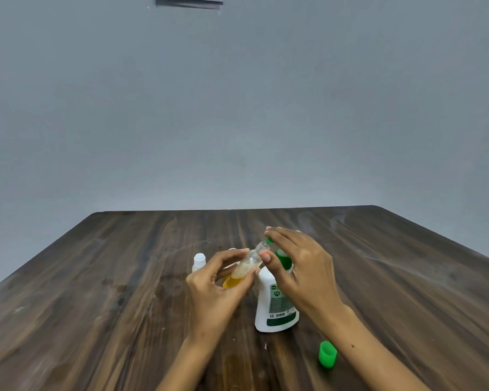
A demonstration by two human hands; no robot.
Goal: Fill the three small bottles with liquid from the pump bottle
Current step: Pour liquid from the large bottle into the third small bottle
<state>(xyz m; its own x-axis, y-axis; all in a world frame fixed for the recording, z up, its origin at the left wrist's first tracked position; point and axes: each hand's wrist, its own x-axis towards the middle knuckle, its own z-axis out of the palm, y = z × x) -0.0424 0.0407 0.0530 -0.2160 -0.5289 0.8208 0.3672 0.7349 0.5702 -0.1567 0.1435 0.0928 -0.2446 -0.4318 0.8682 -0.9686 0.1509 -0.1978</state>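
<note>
two hands: left [218, 289] grips small bottle [244, 270] tilted mouth up-right, right [299, 266] presses pump bottle [275, 303]

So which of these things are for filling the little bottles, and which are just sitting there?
For the job:
- pump bottle, white with a green pump, right hand on top of it
- small clear bottle, part full of yellow liquid, tilted to the spout in the left hand
- small white-capped bottle standing behind

Just sitting there:
- green cap, loose on the table
</note>
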